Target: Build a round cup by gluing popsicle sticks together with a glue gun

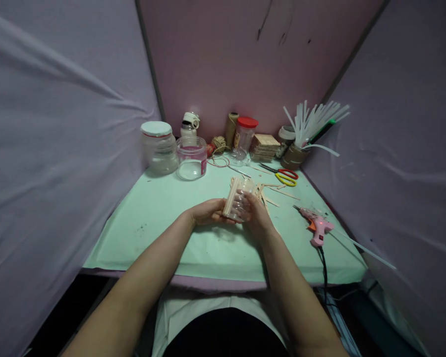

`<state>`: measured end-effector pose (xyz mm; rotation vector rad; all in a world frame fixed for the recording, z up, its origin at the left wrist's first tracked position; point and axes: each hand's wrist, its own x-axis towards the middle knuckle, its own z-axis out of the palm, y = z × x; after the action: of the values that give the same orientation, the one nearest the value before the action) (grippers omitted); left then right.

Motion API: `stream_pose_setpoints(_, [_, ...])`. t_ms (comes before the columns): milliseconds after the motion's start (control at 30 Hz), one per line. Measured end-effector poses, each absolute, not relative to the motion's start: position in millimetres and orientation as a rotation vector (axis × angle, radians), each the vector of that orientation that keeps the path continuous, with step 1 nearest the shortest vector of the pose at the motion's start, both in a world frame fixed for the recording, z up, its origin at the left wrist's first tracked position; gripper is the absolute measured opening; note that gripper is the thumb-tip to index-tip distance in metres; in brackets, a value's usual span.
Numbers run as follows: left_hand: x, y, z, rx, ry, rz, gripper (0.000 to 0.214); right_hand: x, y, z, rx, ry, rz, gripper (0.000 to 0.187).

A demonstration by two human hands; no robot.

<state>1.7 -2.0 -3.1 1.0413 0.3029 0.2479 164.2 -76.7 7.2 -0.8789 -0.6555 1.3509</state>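
Note:
Both hands hold a small clear plastic jar (240,204) above the middle of the table. Pale wooden sticks (230,197) stand side by side along the jar's left side. My left hand (211,212) is closed round the jar's lower left, with its fingers partly beneath it. On the other side, my right hand (257,210) grips the jar, and some of its fingers show through the clear wall. Just behind the hands lies a loose pile of flat wooden sticks (262,192). A pink glue gun (319,225) rests to the right, a red light glowing on it.
Scissors (288,176) with red and yellow handles lie behind the sticks. Along the back stand a lidded jar (159,153), an open tub (192,161), twine (219,144), a red-lidded jar (245,139), stacked wooden pieces (264,148) and a pot of glue sticks (295,156). A black cord (323,267) hangs over the front edge.

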Motion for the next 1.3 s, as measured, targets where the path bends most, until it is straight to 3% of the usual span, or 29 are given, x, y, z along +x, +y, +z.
stream_pose_setpoints(133, [2.3, -1.2, 0.3, 1.007, 0.305, 0.218, 0.069, 164.9, -75.7, 5.5, -0.904, -0.651, 1.343, 0.04])
stream_pose_setpoints(500, [7.7, -1.0, -3.6, 0.964, 0.345, 0.223, 0.057, 162.5, -76.4, 6.6, -0.926, -0.719, 1.346, 0.05])
stream_pose_setpoints(733, [6.4, -3.1, -2.1, 0.983, 0.36, 0.228, 0.056, 163.2, -77.6, 5.6, -1.009, -0.799, 1.302, 0.043])
stream_pose_setpoints(867, [7.6, -0.8, -1.7, 1.053, 0.522, 0.379, 0.052, 167.2, -74.8, -0.9, -1.029, -0.92, 1.13, 0.042])
stream_pose_setpoints(1067, [10.9, 1.6, 5.5, 1.07, 0.635, 0.807, 0.052, 165.5, -73.6, -8.1, -1.175, -1.202, 0.8, 0.056])
stream_pose_setpoints(1300, [13.0, -0.2, 0.0, 1.038, 0.612, 0.803, 0.054, 160.8, -78.0, -6.5, -1.236, -1.302, 0.729, 0.063])
